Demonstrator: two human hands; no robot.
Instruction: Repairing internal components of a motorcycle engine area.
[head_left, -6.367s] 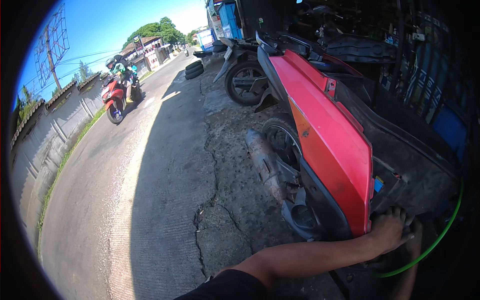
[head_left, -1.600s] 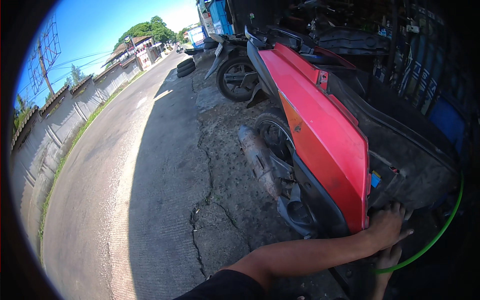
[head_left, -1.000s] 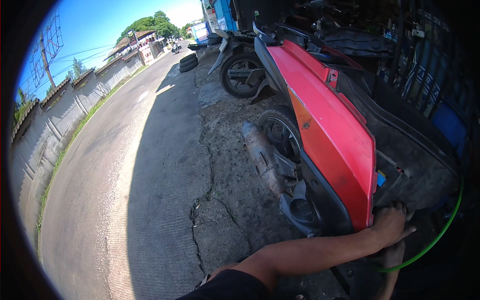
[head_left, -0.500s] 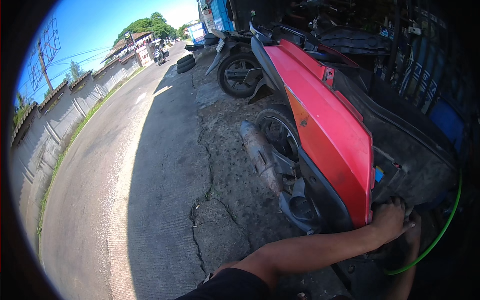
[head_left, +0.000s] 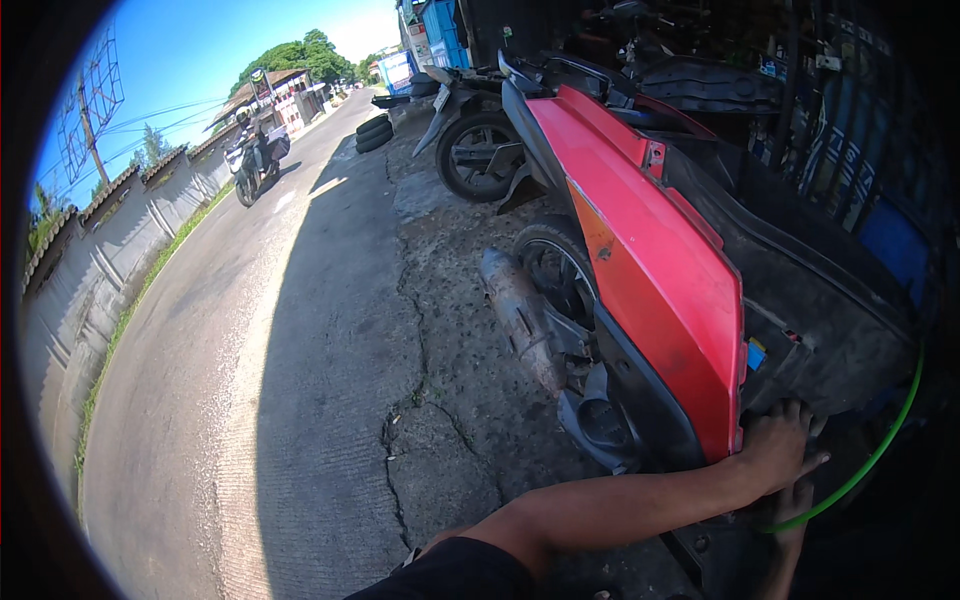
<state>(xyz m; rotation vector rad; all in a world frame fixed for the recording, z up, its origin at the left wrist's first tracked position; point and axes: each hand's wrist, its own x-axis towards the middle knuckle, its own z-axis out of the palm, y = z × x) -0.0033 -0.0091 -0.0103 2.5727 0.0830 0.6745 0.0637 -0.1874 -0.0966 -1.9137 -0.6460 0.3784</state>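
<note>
A scooter with a red side panel (head_left: 650,270) and black lower trim stands at the right, its rusty exhaust muffler (head_left: 520,315) beside the rear wheel (head_left: 555,262). My left arm reaches across below the red panel. My left hand (head_left: 775,452) has its fingers bent over a dark part of the scooter's body just past the panel's lower corner, with the thumb stretched out. Just below it is my right hand (head_left: 795,508), partly behind a bright green hose (head_left: 870,468). Shadow hides the right fingertips and whatever they touch.
Another scooter's wheel (head_left: 478,155) and stacked tyres (head_left: 373,133) stand farther off. Cracked concrete (head_left: 450,430) borders the road (head_left: 190,330) at left, where a person rides a motorcycle (head_left: 255,165) along a wall (head_left: 120,250). A dark metal gate (head_left: 850,140) is at far right.
My right hand has moved down and slightly left, away from my left hand, which has hardly moved. The rider on the road has come much closer.
</note>
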